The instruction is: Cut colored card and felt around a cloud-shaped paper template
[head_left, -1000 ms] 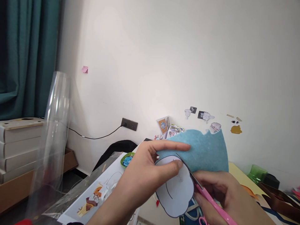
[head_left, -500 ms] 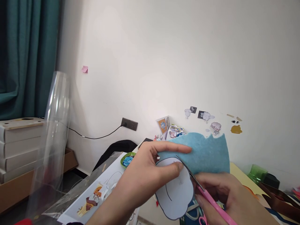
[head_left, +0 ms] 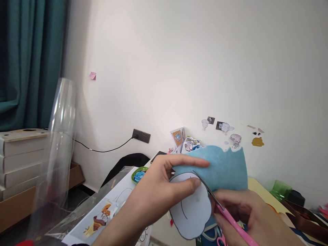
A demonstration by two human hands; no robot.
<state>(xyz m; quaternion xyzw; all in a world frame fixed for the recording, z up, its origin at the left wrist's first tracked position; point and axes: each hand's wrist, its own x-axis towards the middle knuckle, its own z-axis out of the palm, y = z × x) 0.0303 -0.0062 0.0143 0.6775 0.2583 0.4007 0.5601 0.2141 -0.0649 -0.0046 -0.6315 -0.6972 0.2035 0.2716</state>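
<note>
Between thumb and forefinger, my left hand (head_left: 164,184) pinches a light blue felt sheet (head_left: 225,167) together with a white paper template (head_left: 192,215) that has a scalloped black outline. The template lies over the near side of the felt, and my thumb presses on its upper part. My right hand (head_left: 251,212) grips pink-handled scissors (head_left: 232,218). Their blades reach up and left along the template's right edge, over the felt. Part of the handle is hidden by my fingers. The felt's top edge is wavy, with notches at the right.
A green dish (head_left: 139,175) with blue scraps stands behind my left wrist. A printed sheet (head_left: 99,218) lies at lower left. Paper cutouts (head_left: 235,139) stick to the wall. A clear plastic roll (head_left: 57,143) leans beside stacked boxes (head_left: 23,160). A brown tray (head_left: 307,218) is at right.
The felt's right end has shifted slightly left. Both hands, the template and the scissors look almost the same as before.
</note>
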